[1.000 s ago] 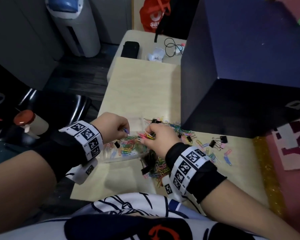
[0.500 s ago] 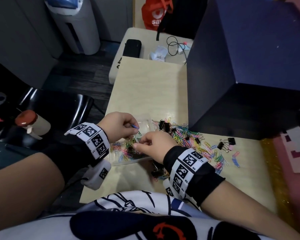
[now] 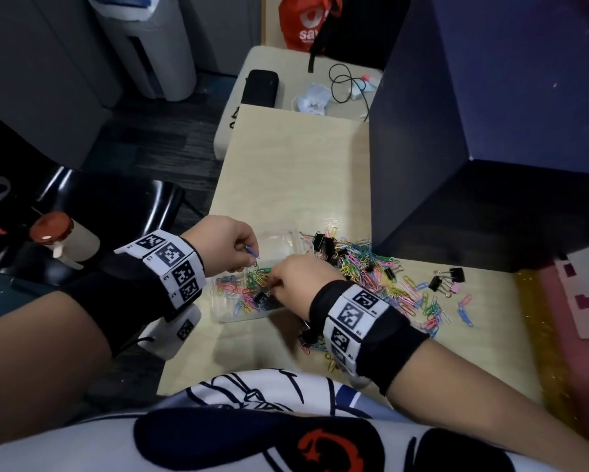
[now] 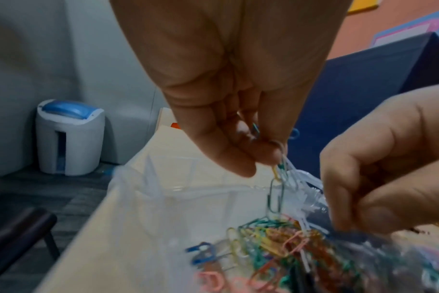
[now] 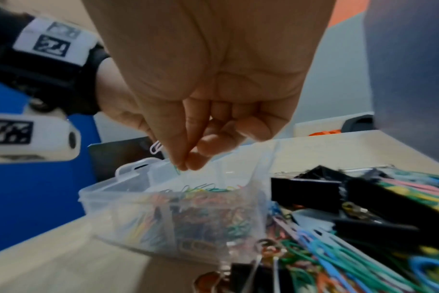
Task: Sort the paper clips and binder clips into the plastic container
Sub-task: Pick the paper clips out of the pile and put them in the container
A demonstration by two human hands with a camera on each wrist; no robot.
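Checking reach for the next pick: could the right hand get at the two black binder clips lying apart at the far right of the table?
Probably yes. The binder clips lie in the open on the table, nothing over them. But the right hand is over the plastic container, its fingers pinching a paper clip, so it must drop that first.

A big dark blue box [image 3: 490, 114] stands on my wooden table [image 3: 286, 172] at the right. Beyond the table's far edge I see a black case [image 3: 260, 88], a coiled black cable [image 3: 346, 84] and a red bag [image 3: 303, 22]. On the left a grey bin with a blue lid [image 4: 69, 136] stands far off, and a red-capped bottle [image 3: 61, 240] lies nearer.
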